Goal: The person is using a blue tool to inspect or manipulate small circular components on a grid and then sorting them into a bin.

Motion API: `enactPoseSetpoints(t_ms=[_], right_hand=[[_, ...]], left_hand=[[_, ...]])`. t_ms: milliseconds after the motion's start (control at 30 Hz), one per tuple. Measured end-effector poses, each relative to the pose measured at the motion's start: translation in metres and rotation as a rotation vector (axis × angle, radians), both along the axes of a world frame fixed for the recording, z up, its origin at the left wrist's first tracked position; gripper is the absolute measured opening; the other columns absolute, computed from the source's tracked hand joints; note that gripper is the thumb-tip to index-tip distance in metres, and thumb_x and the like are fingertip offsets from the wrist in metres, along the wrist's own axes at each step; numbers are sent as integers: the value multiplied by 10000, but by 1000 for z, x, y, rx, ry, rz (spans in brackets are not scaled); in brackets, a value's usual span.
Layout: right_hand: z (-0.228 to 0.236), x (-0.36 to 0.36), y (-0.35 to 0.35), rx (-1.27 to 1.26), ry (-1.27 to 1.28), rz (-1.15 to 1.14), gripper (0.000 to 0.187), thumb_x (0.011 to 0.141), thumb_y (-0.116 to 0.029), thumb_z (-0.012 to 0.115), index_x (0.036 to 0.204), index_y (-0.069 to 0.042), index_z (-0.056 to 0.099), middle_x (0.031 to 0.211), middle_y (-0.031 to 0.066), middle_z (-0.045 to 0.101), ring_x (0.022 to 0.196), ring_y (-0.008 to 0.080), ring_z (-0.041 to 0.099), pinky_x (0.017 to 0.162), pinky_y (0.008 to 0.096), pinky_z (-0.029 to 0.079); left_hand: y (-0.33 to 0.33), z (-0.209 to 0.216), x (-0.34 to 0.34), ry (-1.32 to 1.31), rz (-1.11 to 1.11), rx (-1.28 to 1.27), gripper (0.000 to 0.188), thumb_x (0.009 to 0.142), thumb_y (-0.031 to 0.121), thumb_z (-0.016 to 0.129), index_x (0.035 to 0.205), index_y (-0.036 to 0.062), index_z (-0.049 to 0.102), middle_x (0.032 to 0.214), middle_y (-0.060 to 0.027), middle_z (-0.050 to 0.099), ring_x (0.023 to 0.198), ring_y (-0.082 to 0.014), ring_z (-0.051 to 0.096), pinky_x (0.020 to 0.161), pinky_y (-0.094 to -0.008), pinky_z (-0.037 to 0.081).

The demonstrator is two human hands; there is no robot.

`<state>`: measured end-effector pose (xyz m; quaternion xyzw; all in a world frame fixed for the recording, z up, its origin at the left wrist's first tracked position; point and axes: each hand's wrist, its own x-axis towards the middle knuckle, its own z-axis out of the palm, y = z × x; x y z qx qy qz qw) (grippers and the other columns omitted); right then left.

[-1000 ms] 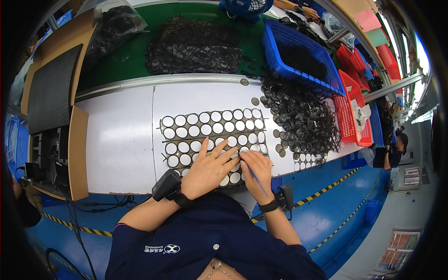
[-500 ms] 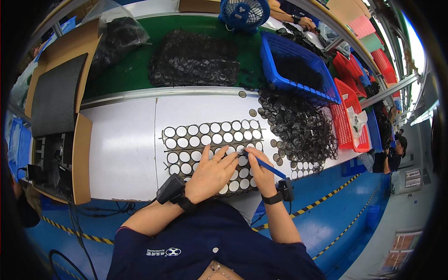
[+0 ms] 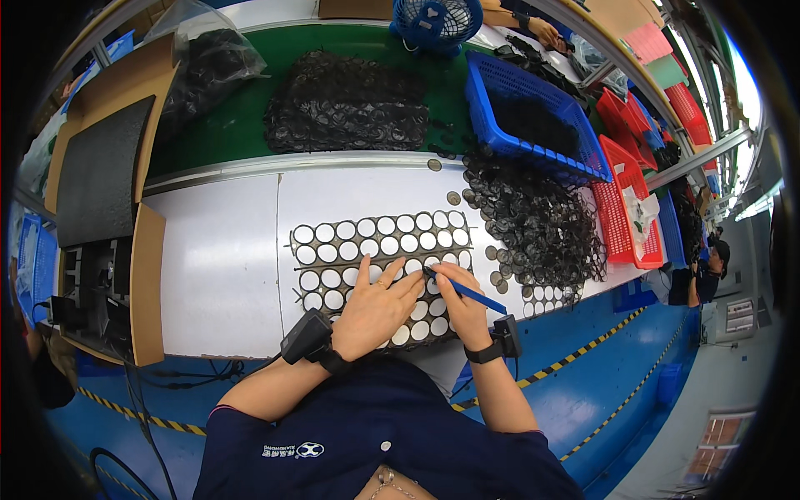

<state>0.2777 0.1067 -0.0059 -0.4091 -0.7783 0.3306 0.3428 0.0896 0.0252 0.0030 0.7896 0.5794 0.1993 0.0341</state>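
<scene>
A dark sheet with rows of white round discs [image 3: 386, 226] lies on the white worktop in front of me. My left hand [image 3: 377, 308] rests flat across its middle, fingers spread, holding nothing. Pinched in my right hand [image 3: 464, 312] is a slim blue stick-like tool [image 3: 479, 296], its exact kind unclear. Its dark tip meets the sheet close to my left fingertips, between the discs. Both palms hide part of the sheet. To the right lies a heap of loose black round-patterned pieces [image 3: 533, 221], with a few dark discs [image 3: 453, 198] beside it.
A blue basket [image 3: 533, 154] of black material stands behind the heap, near a red basket [image 3: 612, 225]. On the green surface lies a black stack [image 3: 346, 104], beside a blue fan [image 3: 437, 21]. An open cardboard box [image 3: 148, 283] is at the left. Other people work farther off.
The blue tool and my right fingers have shifted slightly left, the tip closer to my left fingertips. My left hand stays in place on the sheet.
</scene>
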Motion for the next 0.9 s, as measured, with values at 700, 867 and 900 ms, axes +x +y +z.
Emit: enactPoseSetpoints(t_ms=[700,867,900], right_hand=[[6,-21,35,-65,48,47,234,1006,-171,589,1128,-14,712,1119,166,723,1059,338,651,932,406,485],[2,-21,38,-46,17,58,238,1003,-187,593,1127,-24,715,1141,158,722,1134,344,637,982,436,456],[2,-21,39,-41,10,64,240,1004,-193,593,1129,-30,717,1150,153,723,1151,340,636,996,444,448]], left_hand=[[22,0,-7,-22,99,4,464,950,297,644,1358,85,586,1445,-46,530,1414,-280,406,1089,-699,292],[22,-6,-8,4,93,-9,485,961,309,629,1389,89,572,1459,-29,521,1442,-268,365,1102,-712,267],[22,-6,-8,5,91,-11,485,961,305,628,1392,91,570,1462,-27,518,1442,-269,365,1104,-712,263]])
